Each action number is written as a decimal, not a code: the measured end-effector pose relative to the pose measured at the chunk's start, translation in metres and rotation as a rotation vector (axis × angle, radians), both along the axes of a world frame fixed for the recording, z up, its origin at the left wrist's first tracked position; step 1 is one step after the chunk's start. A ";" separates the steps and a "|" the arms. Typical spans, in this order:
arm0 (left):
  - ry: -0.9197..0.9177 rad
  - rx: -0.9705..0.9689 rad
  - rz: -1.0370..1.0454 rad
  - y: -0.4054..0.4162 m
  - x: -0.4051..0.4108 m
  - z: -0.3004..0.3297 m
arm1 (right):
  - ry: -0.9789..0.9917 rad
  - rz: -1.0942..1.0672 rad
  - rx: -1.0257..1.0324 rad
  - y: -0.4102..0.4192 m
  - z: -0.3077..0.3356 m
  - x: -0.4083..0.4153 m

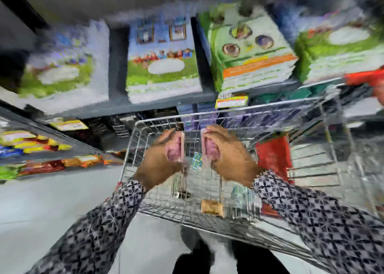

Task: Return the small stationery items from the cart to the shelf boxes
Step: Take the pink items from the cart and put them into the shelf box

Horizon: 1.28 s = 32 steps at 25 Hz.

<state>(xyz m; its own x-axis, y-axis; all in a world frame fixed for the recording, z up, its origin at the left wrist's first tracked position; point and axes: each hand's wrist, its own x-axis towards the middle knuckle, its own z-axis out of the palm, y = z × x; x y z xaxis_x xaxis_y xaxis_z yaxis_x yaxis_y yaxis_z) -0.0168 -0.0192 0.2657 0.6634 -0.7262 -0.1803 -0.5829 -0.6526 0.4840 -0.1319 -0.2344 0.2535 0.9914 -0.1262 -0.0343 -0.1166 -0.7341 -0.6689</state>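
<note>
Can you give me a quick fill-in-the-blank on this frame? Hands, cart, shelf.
1. Each hand, left hand and right hand, holds a small ____ pack.
2. Both hands are raised over a wire shopping ____.
3. The flat item standing inside, at the right, is ____ in colour.
4. The sleeves bear a ____ pattern.

Missing words: pink; cart; red; checked
</note>
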 end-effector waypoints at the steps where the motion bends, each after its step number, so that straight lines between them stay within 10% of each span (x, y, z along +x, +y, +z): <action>1: 0.055 -0.116 0.068 0.001 -0.002 0.044 | -0.063 0.004 0.020 -0.003 0.043 -0.003; 14: -0.379 -0.410 0.057 -0.030 0.072 0.388 | -0.465 -0.002 -0.155 -0.055 0.404 0.053; 27: -0.284 0.001 0.117 -0.099 0.229 0.470 | -0.151 0.133 -0.261 -0.069 0.493 0.244; 32: -0.235 -0.166 0.129 -0.086 0.235 0.444 | -0.272 0.112 -0.461 -0.076 0.454 0.260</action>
